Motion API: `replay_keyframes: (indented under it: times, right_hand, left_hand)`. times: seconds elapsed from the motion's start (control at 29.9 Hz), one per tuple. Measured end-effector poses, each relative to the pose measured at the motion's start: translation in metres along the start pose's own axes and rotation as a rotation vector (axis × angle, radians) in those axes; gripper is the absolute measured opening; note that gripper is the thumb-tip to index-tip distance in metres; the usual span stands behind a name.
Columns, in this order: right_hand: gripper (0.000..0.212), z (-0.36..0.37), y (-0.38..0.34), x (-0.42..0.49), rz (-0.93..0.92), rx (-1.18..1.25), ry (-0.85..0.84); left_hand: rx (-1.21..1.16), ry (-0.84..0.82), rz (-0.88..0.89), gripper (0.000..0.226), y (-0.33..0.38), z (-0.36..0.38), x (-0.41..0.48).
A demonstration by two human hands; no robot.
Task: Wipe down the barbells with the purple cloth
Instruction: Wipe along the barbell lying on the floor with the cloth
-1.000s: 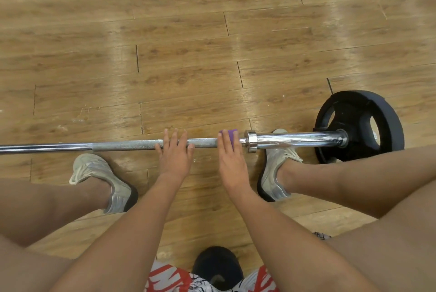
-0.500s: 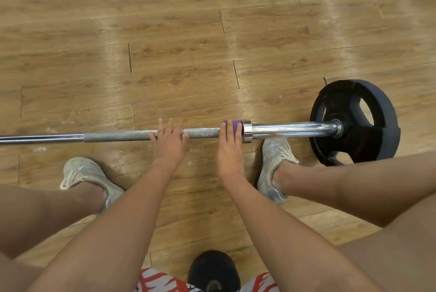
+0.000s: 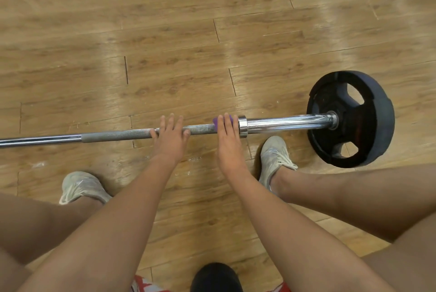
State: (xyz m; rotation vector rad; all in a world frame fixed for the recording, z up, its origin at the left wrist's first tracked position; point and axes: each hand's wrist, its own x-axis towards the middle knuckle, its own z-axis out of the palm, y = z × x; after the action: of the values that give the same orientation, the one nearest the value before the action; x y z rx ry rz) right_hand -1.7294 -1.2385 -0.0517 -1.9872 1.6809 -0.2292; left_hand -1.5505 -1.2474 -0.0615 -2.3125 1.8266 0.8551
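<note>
A steel barbell (image 3: 118, 135) lies across the wooden floor from the left edge to a black weight plate (image 3: 351, 118) at the right. My left hand (image 3: 171, 137) rests flat on the knurled part of the bar, fingers straight. My right hand (image 3: 227, 140) presses a purple cloth (image 3: 215, 121) onto the bar just left of the chrome collar (image 3: 242, 125); only small bits of cloth show beside my straight fingers. The chrome sleeve (image 3: 287, 121) runs from the collar to the plate.
My two feet in pale sneakers stand just behind the bar, the left one (image 3: 80, 186) and the right one (image 3: 274, 157) close to the plate. My bare legs fill the lower corners. Wooden floor (image 3: 212, 44) stretches beyond the bar.
My right hand with the cloth slid right along the bar, up to the collar. My left hand stayed on the knurled part. The view shifted slightly.
</note>
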Motion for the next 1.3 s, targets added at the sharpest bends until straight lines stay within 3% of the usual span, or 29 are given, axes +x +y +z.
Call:
replay_keyframes:
  times: [0.23, 0.5, 0.67, 0.8, 1.07, 1.24, 1.3]
  right_hand:
    - [0.089, -0.024, 0.016, -0.005, -0.061, 0.067, 0.135]
    - [0.082, -0.071, 0.048, 0.000, 0.090, 0.140, 0.411]
    - [0.085, -0.061, 0.086, 0.009, 0.074, 0.022, 0.217]
    - [0.090, -0.049, 0.100, 0.018, 0.053, -0.045, 0.037]
    - [0.072, -0.044, 0.103, 0.026, -0.092, -0.111, -0.001]
    - [0.074, -0.039, 0.098, 0.019, 0.102, -0.065, 0.053]
    - [0.076, -0.039, 0.086, 0.014, 0.072, -0.049, 0.021]
  left_hand:
    - [0.075, 0.021, 0.115, 0.055, 0.045, -0.016, -0.011]
    - [0.124, 0.024, 0.198, 0.055, 0.100, -0.022, 0.001]
    - [0.159, -0.015, 0.286, 0.058, 0.127, 0.002, 0.008]
    - [0.085, -0.074, 0.212, 0.056, 0.135, 0.018, 0.023]
    - [0.024, -0.113, 0.095, 0.059, 0.150, 0.032, 0.024]
    - [-0.003, -0.114, 0.076, 0.060, 0.150, 0.034, 0.022]
    - [-0.011, -0.126, 0.069, 0.060, 0.151, 0.034, 0.021]
